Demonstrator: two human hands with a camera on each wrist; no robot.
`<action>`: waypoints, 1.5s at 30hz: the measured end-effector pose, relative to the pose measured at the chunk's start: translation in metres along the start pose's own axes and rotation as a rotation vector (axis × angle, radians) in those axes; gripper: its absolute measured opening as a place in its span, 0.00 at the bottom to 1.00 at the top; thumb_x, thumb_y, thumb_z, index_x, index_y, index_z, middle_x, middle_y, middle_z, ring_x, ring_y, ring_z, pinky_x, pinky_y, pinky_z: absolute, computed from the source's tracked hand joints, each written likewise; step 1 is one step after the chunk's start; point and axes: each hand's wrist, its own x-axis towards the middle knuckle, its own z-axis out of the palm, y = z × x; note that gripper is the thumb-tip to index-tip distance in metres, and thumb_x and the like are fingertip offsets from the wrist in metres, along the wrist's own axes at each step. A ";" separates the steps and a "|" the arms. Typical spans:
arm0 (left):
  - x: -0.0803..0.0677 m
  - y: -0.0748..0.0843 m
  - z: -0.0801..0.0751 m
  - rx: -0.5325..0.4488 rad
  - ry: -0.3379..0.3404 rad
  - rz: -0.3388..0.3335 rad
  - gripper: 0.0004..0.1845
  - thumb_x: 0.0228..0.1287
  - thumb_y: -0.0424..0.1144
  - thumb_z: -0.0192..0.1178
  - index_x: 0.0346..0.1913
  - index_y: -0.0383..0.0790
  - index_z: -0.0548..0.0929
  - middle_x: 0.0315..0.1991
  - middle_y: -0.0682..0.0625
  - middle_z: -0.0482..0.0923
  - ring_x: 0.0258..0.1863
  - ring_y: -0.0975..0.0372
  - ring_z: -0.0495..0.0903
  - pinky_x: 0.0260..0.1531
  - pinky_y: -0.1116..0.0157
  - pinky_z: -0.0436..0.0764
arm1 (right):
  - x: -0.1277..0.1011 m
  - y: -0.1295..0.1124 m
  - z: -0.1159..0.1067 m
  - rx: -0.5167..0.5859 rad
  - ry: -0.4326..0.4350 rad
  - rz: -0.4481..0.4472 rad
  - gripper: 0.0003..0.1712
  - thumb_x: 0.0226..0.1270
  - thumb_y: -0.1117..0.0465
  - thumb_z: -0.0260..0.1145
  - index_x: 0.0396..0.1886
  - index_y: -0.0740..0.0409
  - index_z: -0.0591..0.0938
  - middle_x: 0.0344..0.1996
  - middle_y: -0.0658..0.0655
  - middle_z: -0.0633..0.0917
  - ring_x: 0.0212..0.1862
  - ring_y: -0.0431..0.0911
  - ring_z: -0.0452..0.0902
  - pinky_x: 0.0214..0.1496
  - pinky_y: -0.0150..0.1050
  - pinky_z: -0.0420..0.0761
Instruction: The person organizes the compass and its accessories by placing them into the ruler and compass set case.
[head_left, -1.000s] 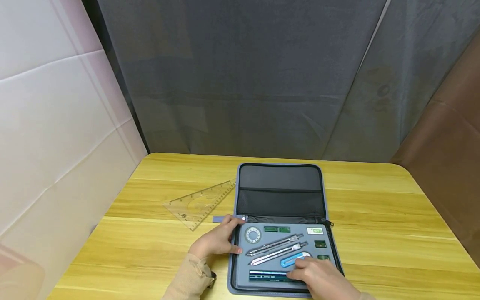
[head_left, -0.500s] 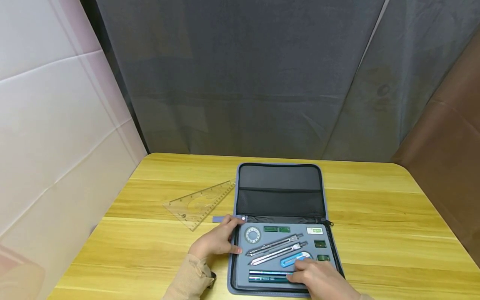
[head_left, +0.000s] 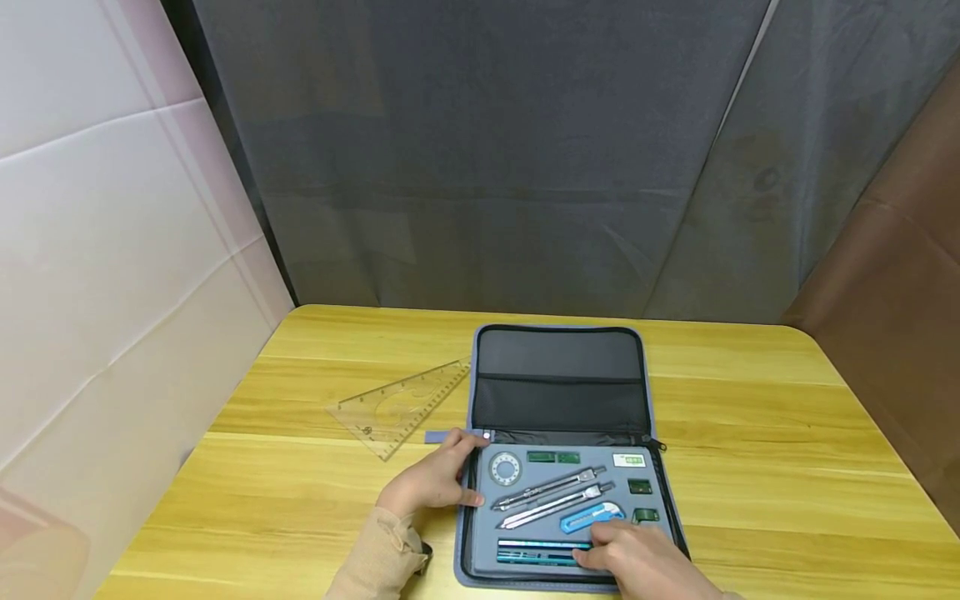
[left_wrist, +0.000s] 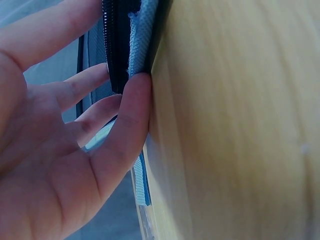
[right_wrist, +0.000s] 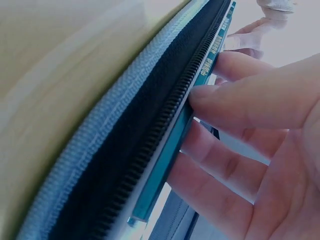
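An open blue-grey zip case (head_left: 558, 375) lies on the table, and its grey foam tray holds drawing tools. My left hand (head_left: 431, 483) rests on the case's left edge (left_wrist: 117, 45), its fingers (left_wrist: 125, 125) fairly straight against the rim. My right hand (head_left: 641, 558) is at the tray's near right corner. Its fingertips (right_wrist: 200, 92) touch the side of a long teal box (head_left: 536, 552) that lies in the front slot (right_wrist: 167, 150). A blue utility knife (head_left: 588, 518) lies just beyond that hand, uncovered.
Two metal compasses (head_left: 551, 487) lie slanted in the tray, with a round dial (head_left: 506, 469) and small green boxes (head_left: 553, 457) behind them. A clear set square (head_left: 401, 407) lies left of the case on the yellow wooden table (head_left: 750, 433). Grey curtain hangs behind.
My right hand has slid back toward me, off the blue utility knife and onto the teal box. The left hand and the case have not moved.
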 end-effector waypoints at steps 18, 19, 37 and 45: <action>0.001 0.000 0.000 0.002 -0.019 -0.032 0.37 0.45 0.38 0.71 0.60 0.38 0.67 0.49 0.45 0.61 0.40 0.56 0.67 0.42 0.58 0.70 | 0.003 0.001 0.001 0.022 0.015 0.032 0.16 0.46 0.67 0.70 0.37 0.47 0.85 0.27 0.40 0.74 0.29 0.32 0.68 0.21 0.25 0.66; 0.001 0.000 0.000 0.003 -0.018 -0.032 0.37 0.45 0.38 0.71 0.60 0.39 0.67 0.49 0.45 0.61 0.41 0.56 0.67 0.43 0.58 0.70 | 0.003 0.000 0.001 0.026 0.010 0.035 0.14 0.47 0.66 0.70 0.36 0.47 0.85 0.26 0.40 0.73 0.28 0.31 0.67 0.21 0.25 0.65; 0.001 0.001 0.000 0.003 -0.022 -0.027 0.37 0.45 0.37 0.70 0.60 0.39 0.66 0.46 0.45 0.60 0.34 0.58 0.66 0.37 0.62 0.69 | 0.005 -0.001 0.004 -0.020 0.048 -0.014 0.05 0.48 0.63 0.69 0.24 0.47 0.87 0.17 0.39 0.65 0.21 0.29 0.53 0.17 0.22 0.56; -0.001 0.001 -0.001 0.000 -0.025 -0.030 0.37 0.45 0.37 0.70 0.60 0.38 0.66 0.47 0.45 0.60 0.35 0.58 0.66 0.37 0.61 0.69 | 0.002 -0.001 0.009 -0.120 0.135 -0.119 0.18 0.58 0.41 0.59 0.22 0.45 0.86 0.17 0.39 0.59 0.22 0.31 0.46 0.16 0.21 0.48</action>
